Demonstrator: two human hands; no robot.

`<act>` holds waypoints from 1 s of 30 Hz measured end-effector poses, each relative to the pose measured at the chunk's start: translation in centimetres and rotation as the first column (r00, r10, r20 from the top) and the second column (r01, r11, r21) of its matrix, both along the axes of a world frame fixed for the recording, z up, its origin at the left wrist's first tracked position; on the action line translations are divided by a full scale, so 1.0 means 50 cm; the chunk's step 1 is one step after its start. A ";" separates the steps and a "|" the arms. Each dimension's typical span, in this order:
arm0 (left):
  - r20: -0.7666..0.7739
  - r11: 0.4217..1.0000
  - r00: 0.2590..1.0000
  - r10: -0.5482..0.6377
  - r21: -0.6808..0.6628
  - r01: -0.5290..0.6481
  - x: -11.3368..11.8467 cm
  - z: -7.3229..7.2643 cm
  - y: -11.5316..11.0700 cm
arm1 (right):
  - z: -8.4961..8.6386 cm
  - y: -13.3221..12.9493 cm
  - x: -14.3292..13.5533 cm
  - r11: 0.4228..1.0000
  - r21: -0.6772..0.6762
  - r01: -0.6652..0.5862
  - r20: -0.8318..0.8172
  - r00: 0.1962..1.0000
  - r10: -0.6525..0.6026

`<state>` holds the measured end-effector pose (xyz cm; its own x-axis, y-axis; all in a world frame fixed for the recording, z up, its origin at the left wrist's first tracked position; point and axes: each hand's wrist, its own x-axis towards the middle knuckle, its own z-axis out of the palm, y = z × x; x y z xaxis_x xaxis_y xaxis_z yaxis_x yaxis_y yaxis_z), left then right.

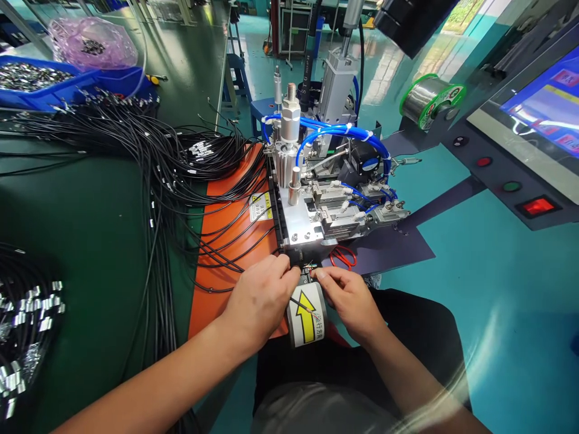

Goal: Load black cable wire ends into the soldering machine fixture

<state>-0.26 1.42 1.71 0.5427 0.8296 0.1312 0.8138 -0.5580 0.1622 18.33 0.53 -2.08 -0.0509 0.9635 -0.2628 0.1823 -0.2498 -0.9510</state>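
Observation:
My left hand (pixel 265 295) is closed, thumb and fingers pinched on a black cable beside the small metal fixture (pixel 306 276) at the machine's front. Another cable end (pixel 302 305) with bared wires sticks out below that hand, over the white drum with a yellow arrow (pixel 308 328). My right hand (pixel 350 298) has its thumb and index finger pressed together at the fixture's right side, on something too small to make out, near thin coloured wires. The machine (pixel 316 205), with cylinders and blue hoses, stands just beyond both hands.
Black cables (pixel 149 144) lie across the green table (pixel 90 223) and an orange mat (pixel 226 241). A blue tray (pixel 45 96) of metal parts stands at back left. Red-handled scissors (pixel 344 258) lie right of the machine, below a solder spool (pixel 425 102) and control panel (pixel 511 163).

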 end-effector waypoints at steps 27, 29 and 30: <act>0.008 0.996 1.000 -0.017 0.092 0.016 0.000 -0.018 0.004 | 0.029 0.013 -0.015 0.976 0.213 -0.053 0.448 0.893 -0.050; 0.010 0.995 1.000 -0.019 0.096 0.018 -0.001 -0.017 0.004 | 0.026 0.016 -0.013 0.966 0.242 -0.086 0.466 0.884 -0.038; 0.012 0.995 1.000 -0.021 0.098 0.019 -0.001 -0.017 0.004 | 0.025 0.017 -0.012 0.962 0.252 -0.100 0.468 0.883 -0.031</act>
<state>-0.29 1.60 0.84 0.5567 0.8015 0.2183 0.8005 -0.5878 0.1169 17.74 1.37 -0.85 -0.0207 0.9998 -0.0032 0.6221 0.0103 -0.7829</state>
